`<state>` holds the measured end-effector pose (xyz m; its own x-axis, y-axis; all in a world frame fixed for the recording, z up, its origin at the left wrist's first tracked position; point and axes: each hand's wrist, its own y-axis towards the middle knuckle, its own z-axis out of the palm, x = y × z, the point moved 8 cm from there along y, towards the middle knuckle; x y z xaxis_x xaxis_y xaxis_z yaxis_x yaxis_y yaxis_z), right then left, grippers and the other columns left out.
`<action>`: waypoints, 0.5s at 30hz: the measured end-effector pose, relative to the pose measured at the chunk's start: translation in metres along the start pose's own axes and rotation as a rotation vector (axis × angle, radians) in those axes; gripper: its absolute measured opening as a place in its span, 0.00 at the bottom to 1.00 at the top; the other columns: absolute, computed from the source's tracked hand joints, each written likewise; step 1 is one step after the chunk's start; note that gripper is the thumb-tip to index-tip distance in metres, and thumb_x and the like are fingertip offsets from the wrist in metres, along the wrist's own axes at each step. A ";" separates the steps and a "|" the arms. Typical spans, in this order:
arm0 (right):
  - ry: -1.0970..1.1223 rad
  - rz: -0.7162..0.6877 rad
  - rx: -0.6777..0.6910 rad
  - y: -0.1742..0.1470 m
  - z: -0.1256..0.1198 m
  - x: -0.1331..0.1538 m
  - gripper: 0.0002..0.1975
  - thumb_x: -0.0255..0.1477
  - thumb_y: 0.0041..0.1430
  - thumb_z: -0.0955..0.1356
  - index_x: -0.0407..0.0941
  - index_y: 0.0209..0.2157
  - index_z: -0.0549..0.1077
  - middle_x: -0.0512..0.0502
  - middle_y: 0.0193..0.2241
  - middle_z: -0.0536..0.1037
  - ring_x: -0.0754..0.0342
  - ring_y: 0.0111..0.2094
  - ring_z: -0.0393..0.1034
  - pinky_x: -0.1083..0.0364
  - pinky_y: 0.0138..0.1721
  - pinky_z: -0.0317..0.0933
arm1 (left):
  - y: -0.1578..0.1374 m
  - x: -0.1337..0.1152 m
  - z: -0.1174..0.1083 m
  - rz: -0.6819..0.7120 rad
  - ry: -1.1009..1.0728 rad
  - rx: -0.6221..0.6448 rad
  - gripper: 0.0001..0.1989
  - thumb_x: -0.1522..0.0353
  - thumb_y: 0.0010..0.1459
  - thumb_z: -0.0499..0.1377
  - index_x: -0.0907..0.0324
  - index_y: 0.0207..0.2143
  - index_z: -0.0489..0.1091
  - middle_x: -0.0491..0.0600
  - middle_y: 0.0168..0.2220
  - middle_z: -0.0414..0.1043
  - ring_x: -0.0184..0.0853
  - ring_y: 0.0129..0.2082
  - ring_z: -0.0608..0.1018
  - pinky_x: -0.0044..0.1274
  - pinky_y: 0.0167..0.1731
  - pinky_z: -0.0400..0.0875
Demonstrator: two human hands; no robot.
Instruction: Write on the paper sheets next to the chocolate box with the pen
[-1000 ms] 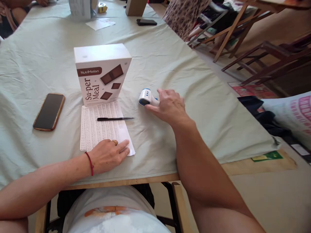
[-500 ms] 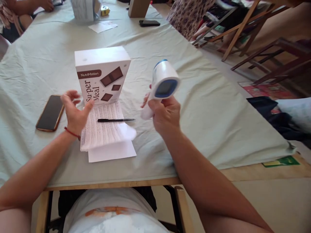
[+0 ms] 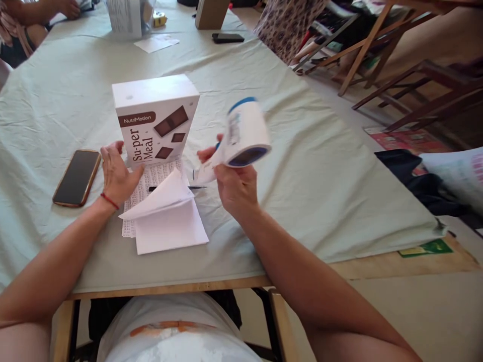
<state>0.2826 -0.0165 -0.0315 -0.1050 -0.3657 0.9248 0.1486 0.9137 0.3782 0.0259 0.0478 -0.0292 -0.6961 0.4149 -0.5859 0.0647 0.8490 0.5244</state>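
Observation:
My right hand (image 3: 238, 191) grips a white and blue infrared thermometer (image 3: 247, 131) by its handle, held above the cloth with its screen end tilted down toward me. A white box (image 3: 153, 125) marked "NutriMotion Su-per Meal" stands upright on the table. At its lower left corner is my left hand (image 3: 118, 173), fingers apart and holding nothing; whether it touches the box I cannot tell. Printed sheets (image 3: 130, 229) lie in front of the box, one blank-backed page (image 3: 162, 198) curling up over them. That page partly covers a black pen (image 3: 198, 187).
A smartphone (image 3: 77, 178) lies left of my left hand. Farther back are a dark phone (image 3: 228, 38), a paper slip (image 3: 156, 43), a brown box (image 3: 213, 14), a clear container (image 3: 126, 17) and a yellow item (image 3: 159, 19). Another person's hand (image 3: 70, 8) rests at the far left.
The thermometer has moved left and turned, its screen now tipped downward. The loose page has lifted and folded back over the pen. My left hand stays by the box with its fingers shifted slightly.

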 end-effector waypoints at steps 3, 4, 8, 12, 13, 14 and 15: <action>-0.148 -0.075 -0.109 0.005 -0.008 0.001 0.20 0.45 0.67 0.60 0.51 0.54 0.68 0.42 0.47 0.76 0.45 0.52 0.71 0.42 0.55 0.65 | -0.023 -0.043 -0.005 0.104 0.182 0.115 0.22 0.58 0.51 0.67 0.58 0.42 0.62 0.55 0.42 0.67 0.48 0.45 0.73 0.41 0.45 0.65; -0.179 -0.085 -0.108 0.006 -0.007 0.000 0.21 0.45 0.68 0.60 0.52 0.56 0.67 0.41 0.47 0.76 0.45 0.53 0.71 0.42 0.55 0.65 | -0.030 -0.057 -0.006 0.139 0.208 0.145 0.23 0.54 0.52 0.66 0.58 0.41 0.62 0.54 0.40 0.68 0.47 0.42 0.73 0.40 0.43 0.65; -0.129 -0.093 -0.027 0.001 0.007 0.001 0.22 0.49 0.67 0.61 0.51 0.54 0.68 0.41 0.49 0.75 0.45 0.55 0.69 0.43 0.55 0.65 | -0.058 -0.100 0.006 0.342 0.282 0.348 0.34 0.40 0.47 0.62 0.59 0.39 0.63 0.56 0.38 0.69 0.47 0.38 0.73 0.40 0.42 0.63; 0.076 0.072 0.159 -0.017 0.028 -0.001 0.21 0.50 0.60 0.68 0.49 0.45 0.71 0.44 0.40 0.79 0.45 0.46 0.74 0.44 0.48 0.69 | -0.062 -0.093 0.015 0.376 0.246 0.430 0.36 0.36 0.42 0.63 0.58 0.33 0.61 0.50 0.31 0.67 0.40 0.30 0.70 0.38 0.37 0.64; 0.124 0.126 0.208 -0.023 0.034 -0.003 0.20 0.48 0.58 0.70 0.48 0.43 0.71 0.44 0.37 0.79 0.46 0.42 0.75 0.45 0.46 0.70 | -0.053 -0.081 0.012 0.316 0.195 0.383 0.35 0.37 0.42 0.64 0.57 0.33 0.60 0.48 0.31 0.66 0.38 0.29 0.70 0.37 0.37 0.65; 0.160 0.175 0.247 -0.028 0.040 -0.005 0.19 0.46 0.56 0.72 0.48 0.40 0.71 0.45 0.35 0.79 0.46 0.39 0.75 0.46 0.43 0.71 | -0.042 -0.065 0.007 0.230 0.127 0.303 0.34 0.39 0.43 0.66 0.57 0.33 0.60 0.47 0.31 0.66 0.36 0.29 0.70 0.36 0.37 0.66; 0.180 0.217 0.270 -0.033 0.044 -0.007 0.18 0.44 0.54 0.73 0.47 0.38 0.71 0.46 0.33 0.79 0.47 0.36 0.75 0.47 0.40 0.71 | -0.029 -0.046 0.000 0.122 0.052 0.193 0.33 0.42 0.44 0.68 0.56 0.34 0.60 0.47 0.32 0.66 0.37 0.31 0.70 0.34 0.37 0.67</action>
<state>0.2349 -0.0366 -0.0524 0.0782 -0.1618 0.9837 -0.1182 0.9783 0.1703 0.0556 0.0044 -0.0175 -0.7104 0.5051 -0.4900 0.2824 0.8424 0.4589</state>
